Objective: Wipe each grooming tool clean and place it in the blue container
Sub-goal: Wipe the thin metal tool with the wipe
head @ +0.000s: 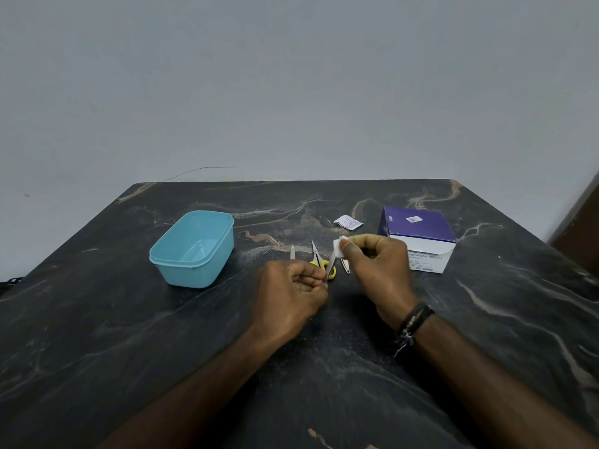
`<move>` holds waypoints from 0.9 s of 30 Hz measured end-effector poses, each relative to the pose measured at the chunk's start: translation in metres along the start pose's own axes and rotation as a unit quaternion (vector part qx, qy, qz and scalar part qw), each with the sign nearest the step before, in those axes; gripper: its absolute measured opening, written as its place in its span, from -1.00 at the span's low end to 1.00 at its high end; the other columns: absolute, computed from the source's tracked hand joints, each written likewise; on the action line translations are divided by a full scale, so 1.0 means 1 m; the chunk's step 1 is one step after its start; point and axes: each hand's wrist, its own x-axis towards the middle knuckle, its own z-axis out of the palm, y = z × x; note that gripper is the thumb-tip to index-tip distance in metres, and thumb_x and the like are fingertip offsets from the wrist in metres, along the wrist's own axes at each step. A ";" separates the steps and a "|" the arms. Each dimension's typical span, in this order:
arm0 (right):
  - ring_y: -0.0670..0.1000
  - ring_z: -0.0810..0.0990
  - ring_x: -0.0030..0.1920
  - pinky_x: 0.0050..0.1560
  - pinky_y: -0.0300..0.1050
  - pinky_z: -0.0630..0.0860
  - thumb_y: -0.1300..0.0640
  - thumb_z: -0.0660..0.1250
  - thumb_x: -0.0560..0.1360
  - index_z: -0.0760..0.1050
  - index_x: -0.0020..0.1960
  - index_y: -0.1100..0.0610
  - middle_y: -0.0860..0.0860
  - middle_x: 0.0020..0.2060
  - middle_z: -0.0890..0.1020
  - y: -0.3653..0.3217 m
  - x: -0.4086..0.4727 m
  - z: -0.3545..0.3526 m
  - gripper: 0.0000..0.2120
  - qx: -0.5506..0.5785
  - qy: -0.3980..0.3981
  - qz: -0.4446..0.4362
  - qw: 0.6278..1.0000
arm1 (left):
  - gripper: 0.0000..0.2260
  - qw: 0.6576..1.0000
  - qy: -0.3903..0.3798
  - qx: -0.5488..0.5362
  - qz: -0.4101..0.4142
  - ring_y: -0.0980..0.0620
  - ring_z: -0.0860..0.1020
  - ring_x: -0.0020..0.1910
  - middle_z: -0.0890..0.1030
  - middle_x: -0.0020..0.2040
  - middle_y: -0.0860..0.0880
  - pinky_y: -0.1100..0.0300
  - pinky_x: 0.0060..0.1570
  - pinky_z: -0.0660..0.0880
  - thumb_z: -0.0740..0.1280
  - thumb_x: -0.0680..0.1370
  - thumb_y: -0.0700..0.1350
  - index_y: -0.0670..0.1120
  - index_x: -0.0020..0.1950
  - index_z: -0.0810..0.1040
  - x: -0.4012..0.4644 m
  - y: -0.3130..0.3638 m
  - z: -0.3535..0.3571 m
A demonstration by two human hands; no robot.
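My left hand [293, 291] pinches the lower end of a thin metal grooming tool [330, 269] held above the table. My right hand [377, 267] presses a small white wipe [338, 247] around the tool's upper end. Behind the hands lie small yellow-handled scissors [316, 254], a short metal tool [292, 252] to their left and another metal tool [345, 265] partly hidden by my right hand. The blue container [194, 251] stands open at the left, with nothing visible inside.
A purple and white box of alcohol swabs [418, 238] stands at the right, behind my right hand. A torn white wrapper [348, 222] lies on the dark marble table [129, 335] near it. A grey wall rises behind the table's far edge.
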 end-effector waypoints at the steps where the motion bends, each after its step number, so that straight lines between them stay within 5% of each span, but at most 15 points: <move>1: -0.16 0.47 -0.44 -0.35 -0.22 0.42 0.18 0.42 0.49 0.61 -0.34 0.12 -0.07 -0.47 0.60 0.000 0.002 -0.001 -0.78 0.011 0.011 0.000 1.000 | -0.80 1.000 -0.004 -0.002 -0.001 -0.06 0.70 -0.27 0.69 -0.28 -0.07 0.01 -0.17 0.66 0.47 0.39 -0.36 -0.06 -0.17 0.64 0.000 0.000 0.001; 10: -0.11 0.43 -0.40 -0.40 -0.27 0.38 0.18 0.39 0.52 0.62 -0.26 0.13 0.07 -0.38 0.57 -0.011 -0.001 -0.006 -0.82 0.076 0.009 0.002 0.997 | -0.90 0.995 -0.003 -0.086 -0.046 -0.07 0.70 -0.28 0.70 -0.23 -0.17 0.13 -0.24 0.65 0.41 0.47 -0.37 -0.23 -0.05 0.62 0.002 0.002 -0.004; 16: -0.23 0.37 -0.55 -0.47 -0.38 0.32 0.22 0.36 0.54 0.63 -0.15 0.25 -0.17 -0.57 0.49 -0.012 0.001 -0.011 -0.86 0.123 0.008 0.041 0.992 | -0.91 0.981 -0.011 -0.177 -0.081 -0.04 0.69 -0.27 0.71 -0.24 -0.14 0.21 -0.26 0.63 0.39 0.50 -0.37 -0.20 -0.06 0.60 0.003 0.005 -0.004; 27: -0.10 0.29 -0.46 -0.41 -0.18 0.26 0.19 0.39 0.52 0.65 -0.20 0.13 -0.02 -0.46 0.51 -0.012 -0.001 -0.005 -0.86 0.139 -0.005 0.060 0.988 | -0.90 0.975 -0.011 -0.208 -0.081 -0.05 0.69 -0.26 0.71 -0.21 -0.16 0.19 -0.22 0.65 0.36 0.51 -0.39 -0.24 -0.03 0.59 0.005 0.003 -0.001</move>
